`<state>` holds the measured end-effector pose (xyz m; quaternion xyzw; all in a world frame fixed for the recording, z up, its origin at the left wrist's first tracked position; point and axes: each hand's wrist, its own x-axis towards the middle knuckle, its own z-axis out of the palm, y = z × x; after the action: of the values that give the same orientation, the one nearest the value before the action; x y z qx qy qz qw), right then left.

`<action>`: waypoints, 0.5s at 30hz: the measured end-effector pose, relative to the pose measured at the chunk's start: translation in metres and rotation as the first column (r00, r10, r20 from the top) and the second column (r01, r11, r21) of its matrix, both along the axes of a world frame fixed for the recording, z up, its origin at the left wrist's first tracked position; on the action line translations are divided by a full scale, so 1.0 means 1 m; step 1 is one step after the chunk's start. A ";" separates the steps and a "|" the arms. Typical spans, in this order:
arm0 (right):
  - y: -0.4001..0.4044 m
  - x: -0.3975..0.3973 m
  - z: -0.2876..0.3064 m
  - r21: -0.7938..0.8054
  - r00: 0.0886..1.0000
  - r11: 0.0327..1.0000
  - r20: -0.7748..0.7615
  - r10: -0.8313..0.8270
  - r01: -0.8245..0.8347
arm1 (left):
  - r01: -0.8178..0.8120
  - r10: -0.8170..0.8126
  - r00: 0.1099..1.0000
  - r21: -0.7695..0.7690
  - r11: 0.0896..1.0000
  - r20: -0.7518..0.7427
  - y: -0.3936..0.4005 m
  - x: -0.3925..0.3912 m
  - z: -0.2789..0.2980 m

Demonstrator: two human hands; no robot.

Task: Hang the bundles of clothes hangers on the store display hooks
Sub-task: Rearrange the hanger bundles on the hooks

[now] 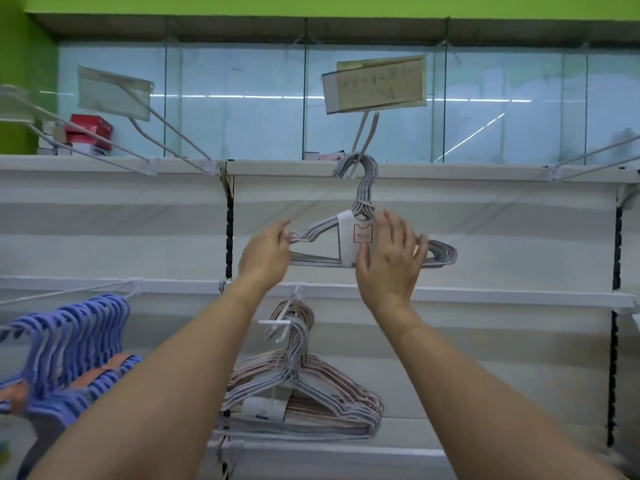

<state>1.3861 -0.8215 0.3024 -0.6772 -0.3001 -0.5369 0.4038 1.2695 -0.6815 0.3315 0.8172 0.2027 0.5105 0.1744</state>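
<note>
A bundle of grey wire hangers (363,206) with a white paper band hangs by its hooks on the upper display hook (367,133), below a yellowed price tag holder (375,84). My left hand (268,252) pinches the bundle's left shoulder end. My right hand (391,261) is spread with straight fingers against the front of the bundle, right of the paper band. Lower down, more grey and pink hanger bundles (301,386) hang on a second hook (277,323).
Blue plastic hangers (72,344) hang at lower left. Bare white display hooks (166,133) stick out at upper left, and another at upper right (595,157). Red boxes (90,131) sit on the top shelf. White shelf back panels fill the wall.
</note>
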 end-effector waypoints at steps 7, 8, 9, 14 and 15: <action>0.015 -0.020 -0.100 -0.153 0.990 0.985 -0.123 0.061 -0.080 | -0.166 0.163 0.986 -0.297 0.940 -0.035 0.038 -0.034 -0.081; 0.015 -0.024 -0.112 -0.248 0.978 0.962 -0.199 0.069 -0.118 | -0.157 0.132 0.986 -0.319 0.935 -0.100 0.038 -0.035 -0.097; 0.015 -0.026 -0.121 -0.338 0.958 0.926 -0.276 0.073 -0.168 | -0.138 0.088 0.983 -0.324 0.936 -0.163 0.035 -0.036 -0.112; 0.018 -0.036 -0.155 -0.584 0.881 0.742 -0.473 0.020 -0.330 | -0.090 0.006 0.928 -0.208 0.974 -0.373 0.011 -0.040 -0.166; 0.019 -0.038 -0.160 -0.596 0.871 0.727 -0.491 0.005 -0.340 | -0.084 0.009 0.915 -0.168 0.982 -0.403 0.007 -0.040 -0.173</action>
<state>1.3484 -0.8029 0.1424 -0.8503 -0.4314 -0.1775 0.2435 1.2290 -0.6748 0.1585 0.8799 0.2994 0.3156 0.1909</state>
